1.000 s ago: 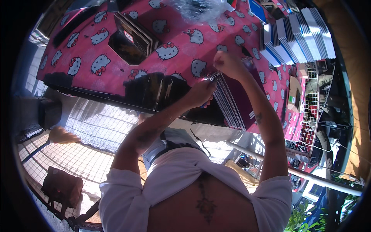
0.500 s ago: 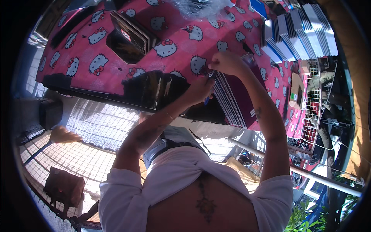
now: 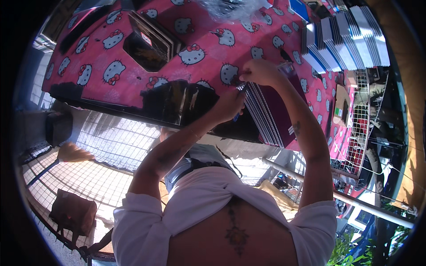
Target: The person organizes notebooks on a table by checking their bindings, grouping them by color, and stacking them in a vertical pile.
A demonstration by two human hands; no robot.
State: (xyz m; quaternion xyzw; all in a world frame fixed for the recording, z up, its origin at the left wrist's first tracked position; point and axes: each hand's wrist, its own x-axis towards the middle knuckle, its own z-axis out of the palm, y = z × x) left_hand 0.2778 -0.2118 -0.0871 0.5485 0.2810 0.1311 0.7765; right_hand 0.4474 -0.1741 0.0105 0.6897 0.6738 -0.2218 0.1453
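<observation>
Purple spiral-bound notebooks [image 3: 277,106] lie fanned at the table's near edge, wire coils [image 3: 263,115] facing left. Left hand [image 3: 230,104]: wrapped around a blue-handled tool [image 3: 236,117], at the coils' far end. Right hand [image 3: 262,73]: fingers curled beside the tool's tip; whether they pinch anything cannot be told. Step in hand, by judgement: work on a coil end. The next move calls for a steady tool, clear of adjacent coils. Beyond, on the pink tablecloth [image 3: 97,55]: white-and-blue notebook stacks [image 3: 346,40] at right, clear plastic [image 3: 230,9] farthest.
</observation>
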